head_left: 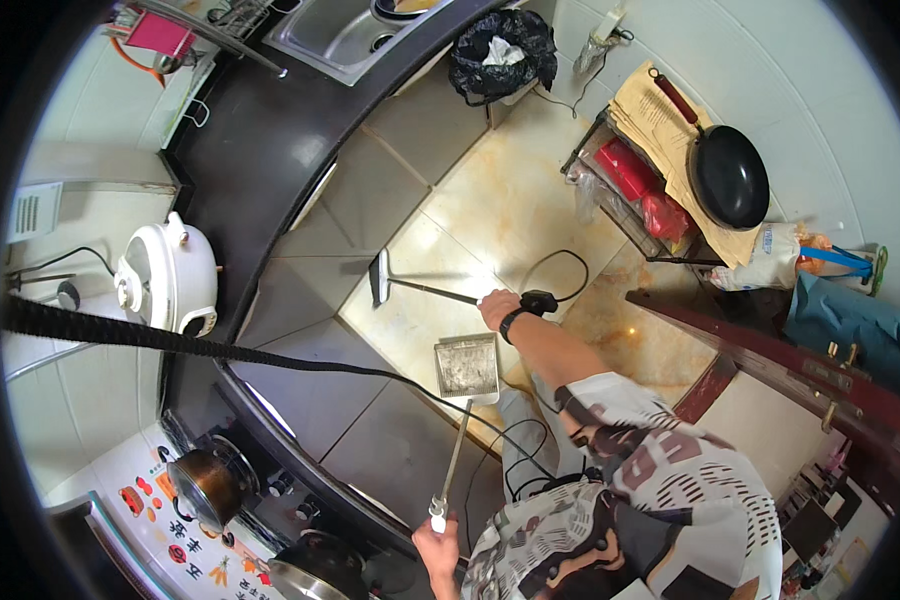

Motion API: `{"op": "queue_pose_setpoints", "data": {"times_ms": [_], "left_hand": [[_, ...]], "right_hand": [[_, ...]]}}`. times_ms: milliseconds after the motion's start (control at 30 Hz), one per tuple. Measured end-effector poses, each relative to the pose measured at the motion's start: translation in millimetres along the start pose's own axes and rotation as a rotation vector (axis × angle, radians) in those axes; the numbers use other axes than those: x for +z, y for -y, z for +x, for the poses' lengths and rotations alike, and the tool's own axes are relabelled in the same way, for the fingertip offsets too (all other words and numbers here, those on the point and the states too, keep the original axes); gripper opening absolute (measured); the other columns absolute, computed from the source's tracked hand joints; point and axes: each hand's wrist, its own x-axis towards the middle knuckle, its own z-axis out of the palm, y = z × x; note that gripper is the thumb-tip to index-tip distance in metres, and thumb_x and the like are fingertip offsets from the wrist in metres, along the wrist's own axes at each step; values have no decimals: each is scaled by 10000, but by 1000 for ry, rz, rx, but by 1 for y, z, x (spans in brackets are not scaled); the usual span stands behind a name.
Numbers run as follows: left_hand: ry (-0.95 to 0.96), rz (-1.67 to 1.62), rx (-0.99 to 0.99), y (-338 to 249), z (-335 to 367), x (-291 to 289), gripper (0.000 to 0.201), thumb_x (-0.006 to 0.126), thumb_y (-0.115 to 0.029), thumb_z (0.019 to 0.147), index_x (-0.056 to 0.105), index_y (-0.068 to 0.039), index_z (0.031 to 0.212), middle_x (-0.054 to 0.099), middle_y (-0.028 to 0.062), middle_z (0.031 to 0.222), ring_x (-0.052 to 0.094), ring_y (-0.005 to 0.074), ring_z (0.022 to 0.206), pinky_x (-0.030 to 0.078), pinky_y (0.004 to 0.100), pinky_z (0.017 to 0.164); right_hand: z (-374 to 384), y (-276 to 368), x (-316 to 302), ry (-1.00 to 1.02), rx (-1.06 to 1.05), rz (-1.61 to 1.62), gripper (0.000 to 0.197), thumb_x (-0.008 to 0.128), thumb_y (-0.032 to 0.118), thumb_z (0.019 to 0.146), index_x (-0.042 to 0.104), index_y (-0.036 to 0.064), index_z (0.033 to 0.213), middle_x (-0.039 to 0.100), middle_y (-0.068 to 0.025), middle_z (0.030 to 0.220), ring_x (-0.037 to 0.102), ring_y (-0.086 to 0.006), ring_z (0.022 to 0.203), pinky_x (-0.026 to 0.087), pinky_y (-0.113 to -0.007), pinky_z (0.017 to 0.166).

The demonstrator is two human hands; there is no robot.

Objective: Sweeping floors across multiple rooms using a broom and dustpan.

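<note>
My right hand (498, 308) is closed around the thin dark handle of a broom (432, 291). The broom's white head, edged with dark bristles, stands on the tile floor close to the cabinet fronts. Nearer to me, my left hand (437, 548) grips the white end of a long-handled dustpan (467, 367). Its grey, worn pan lies close to the floor by my legs, a short way from the broom head and not touching it. A black band with a small dark device sits at my right wrist.
A dark counter (240, 150) with a sink (335, 40) curves along the left. A black-bagged bin (502, 60) is at the far end. On the right, a rack (610, 190) carries a frying pan (730, 178); a dark red door (770, 350) stands nearer. Black cables hang around me.
</note>
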Motion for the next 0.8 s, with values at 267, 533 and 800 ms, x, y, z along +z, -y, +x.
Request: {"op": "queue_pose_setpoints", "data": {"times_ms": [267, 533, 800], "left_hand": [[-28, -48, -2, -30, 2, 8, 233, 647, -136, 758, 542, 40, 647, 467, 17, 481, 401, 68, 478, 344, 278, 436], [131, 93, 121, -106, 57, -31, 247, 653, -148, 762, 545, 9, 605, 472, -3, 475, 416, 62, 448, 337, 271, 413], [445, 489, 513, -215, 123, -60, 252, 650, -146, 731, 535, 33, 595, 466, 68, 439, 456, 108, 414, 358, 301, 409]], "right_hand": [[-77, -139, 49, -143, 55, 238, 428, 393, 390, 911, 629, 33, 936, 633, -180, 945, 609, -349, 886, 483, -449, 734], [-296, -258, 168, 66, 572, 459, 497, 376, 442, 915, 600, -2, 916, 627, -206, 905, 607, -361, 876, 478, -463, 758], [-424, -205, 216, 44, 798, 605, 540, 369, 462, 915, 614, -20, 908, 618, -234, 918, 579, -410, 898, 461, -481, 767]]}}
